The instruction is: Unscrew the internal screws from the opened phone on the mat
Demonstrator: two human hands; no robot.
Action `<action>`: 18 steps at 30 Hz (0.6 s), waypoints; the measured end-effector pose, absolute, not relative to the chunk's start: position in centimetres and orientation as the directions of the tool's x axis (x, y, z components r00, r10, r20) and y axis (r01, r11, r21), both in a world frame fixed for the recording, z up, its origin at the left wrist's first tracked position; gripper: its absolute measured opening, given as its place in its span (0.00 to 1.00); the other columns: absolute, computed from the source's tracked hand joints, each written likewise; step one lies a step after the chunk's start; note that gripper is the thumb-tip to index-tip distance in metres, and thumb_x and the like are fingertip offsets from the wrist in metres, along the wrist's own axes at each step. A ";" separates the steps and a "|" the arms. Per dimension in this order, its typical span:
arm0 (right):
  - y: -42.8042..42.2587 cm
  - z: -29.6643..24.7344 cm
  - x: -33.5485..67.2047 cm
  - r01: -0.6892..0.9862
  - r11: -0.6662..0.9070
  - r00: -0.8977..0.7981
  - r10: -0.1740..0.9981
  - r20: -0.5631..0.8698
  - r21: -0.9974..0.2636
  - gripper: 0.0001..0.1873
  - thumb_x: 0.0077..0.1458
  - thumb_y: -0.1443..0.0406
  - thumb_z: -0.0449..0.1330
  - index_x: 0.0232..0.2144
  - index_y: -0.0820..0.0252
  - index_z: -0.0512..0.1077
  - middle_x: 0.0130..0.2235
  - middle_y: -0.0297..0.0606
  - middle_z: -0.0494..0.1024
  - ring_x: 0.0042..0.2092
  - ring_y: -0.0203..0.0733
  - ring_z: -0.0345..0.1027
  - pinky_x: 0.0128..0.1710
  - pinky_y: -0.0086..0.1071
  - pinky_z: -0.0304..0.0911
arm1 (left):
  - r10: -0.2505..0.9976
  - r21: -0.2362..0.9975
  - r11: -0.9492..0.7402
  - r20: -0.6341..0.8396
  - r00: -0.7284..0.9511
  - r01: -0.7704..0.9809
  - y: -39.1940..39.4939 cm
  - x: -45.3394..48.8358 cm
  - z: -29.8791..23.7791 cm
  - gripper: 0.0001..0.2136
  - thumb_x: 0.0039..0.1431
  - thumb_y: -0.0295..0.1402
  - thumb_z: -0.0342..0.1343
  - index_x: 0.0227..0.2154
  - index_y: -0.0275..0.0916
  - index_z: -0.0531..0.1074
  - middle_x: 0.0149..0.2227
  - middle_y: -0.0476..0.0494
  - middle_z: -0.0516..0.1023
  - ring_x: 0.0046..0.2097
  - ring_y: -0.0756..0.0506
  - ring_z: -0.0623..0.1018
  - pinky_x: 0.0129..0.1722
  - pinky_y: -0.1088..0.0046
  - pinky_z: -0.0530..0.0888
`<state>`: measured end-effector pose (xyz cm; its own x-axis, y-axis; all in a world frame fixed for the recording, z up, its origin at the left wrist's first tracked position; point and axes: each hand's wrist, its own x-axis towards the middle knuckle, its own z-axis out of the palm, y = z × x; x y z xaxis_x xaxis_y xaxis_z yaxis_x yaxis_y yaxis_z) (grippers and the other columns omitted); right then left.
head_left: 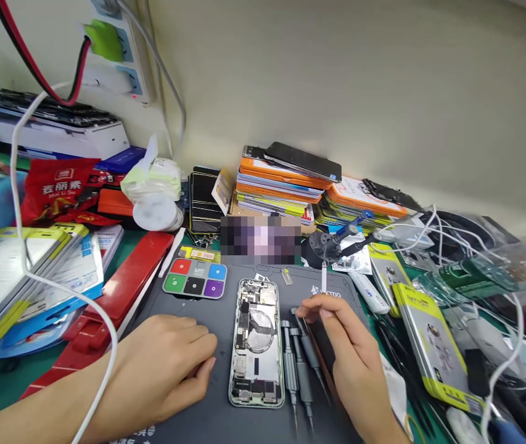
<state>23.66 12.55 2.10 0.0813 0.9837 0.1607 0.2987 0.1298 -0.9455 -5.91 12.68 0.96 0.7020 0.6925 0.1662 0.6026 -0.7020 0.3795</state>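
Note:
An opened phone (pixel 257 345) lies upright on the dark grey work mat (pixel 211 425), its boards and a round coil showing. Just left of it rests my left hand (pixel 179 364), fingers curled in, with nothing seen in them. My right hand (pixel 353 361) is bent to a pinch over the top of the rightmost screwdriver (pixel 311 348); whether it grips that handle is hidden. Two more screwdrivers, a left one (pixel 289 361) and a middle one (pixel 302 376), lie between phone and hand. A thin white strip (pixel 324 277) shows just beyond my right fingertips.
A colour-squared tray (pixel 195 279) sits behind the phone. Stacked boxes (pixel 281 185) stand against the wall, near a round tool holder (pixel 322 245). Yellow battery boxes (pixel 433 351) lie right; a red tool (pixel 119 302) lies left. A white cable (pixel 108 370) crosses my left forearm.

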 end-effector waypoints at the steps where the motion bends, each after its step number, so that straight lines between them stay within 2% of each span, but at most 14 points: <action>1: 12.5 2.1 23.7 0.309 0.133 0.087 0.982 0.167 -0.942 0.13 0.73 0.56 0.58 0.41 0.50 0.81 0.38 0.37 0.83 0.42 0.45 0.78 0.45 0.32 0.71 | 0.693 0.379 -0.701 0.163 0.702 0.604 12.7 -5.9 1.0 0.12 0.68 0.24 0.46 0.28 0.43 0.60 0.26 0.54 0.72 0.27 0.48 0.72 0.30 0.67 0.61; 5: 12.7 2.1 23.9 0.336 0.137 0.121 0.975 0.187 -0.932 0.13 0.72 0.55 0.59 0.40 0.50 0.82 0.38 0.38 0.84 0.41 0.45 0.77 0.44 0.33 0.71 | 0.685 0.364 -0.711 0.170 0.708 0.601 12.9 -6.0 1.0 0.11 0.67 0.25 0.48 0.29 0.43 0.60 0.26 0.54 0.72 0.27 0.47 0.71 0.30 0.66 0.60; 18: 12.7 2.4 24.1 0.251 0.113 0.114 0.983 0.145 -0.961 0.11 0.72 0.58 0.58 0.41 0.49 0.81 0.37 0.35 0.83 0.39 0.42 0.74 0.42 0.32 0.68 | 0.681 0.338 -0.719 0.168 0.713 0.607 12.8 -6.0 0.9 0.12 0.69 0.26 0.46 0.28 0.44 0.60 0.26 0.55 0.71 0.27 0.48 0.72 0.29 0.66 0.61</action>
<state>24.13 12.68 2.36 0.1135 0.9829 0.1452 0.2507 0.1131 -0.9614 -6.04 12.76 0.92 0.7127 0.6811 0.1678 0.6072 -0.7189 0.3384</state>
